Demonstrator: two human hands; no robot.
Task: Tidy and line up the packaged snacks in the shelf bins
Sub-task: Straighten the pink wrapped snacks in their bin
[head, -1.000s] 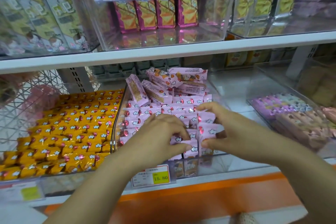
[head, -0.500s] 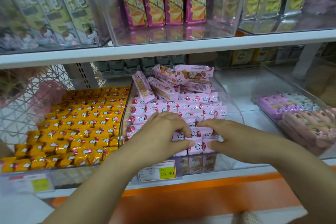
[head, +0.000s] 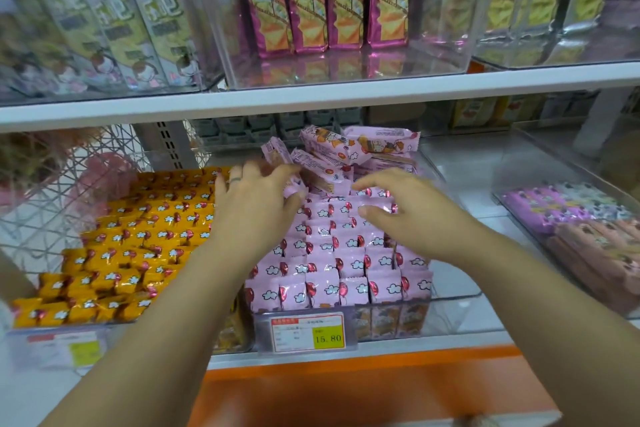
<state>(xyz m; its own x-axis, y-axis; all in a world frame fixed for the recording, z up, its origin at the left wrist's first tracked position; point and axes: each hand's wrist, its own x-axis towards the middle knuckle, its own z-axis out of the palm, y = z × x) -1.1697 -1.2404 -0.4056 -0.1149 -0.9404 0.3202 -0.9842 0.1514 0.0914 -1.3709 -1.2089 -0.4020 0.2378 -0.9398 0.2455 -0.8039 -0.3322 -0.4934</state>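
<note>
While blur hides whether fingers of the left hand (head: 254, 210) grip loose pink packets (head: 323, 168), the right hand (head: 412, 218) spreads empty fingers.

The pink packets (head: 346, 253) stand packed tight, row against row. At 12 o'clock the loose packets (head: 349, 152) heap up towards the upper shelf board (head: 346, 94), narrowing the opening above them. At 3 o'clock a bare white strip (head: 457, 204) lies open before the next clear bin (head: 519, 180). At 9 o'clock, yellow packets (head: 145, 236) fill the neighbouring bin.
</note>
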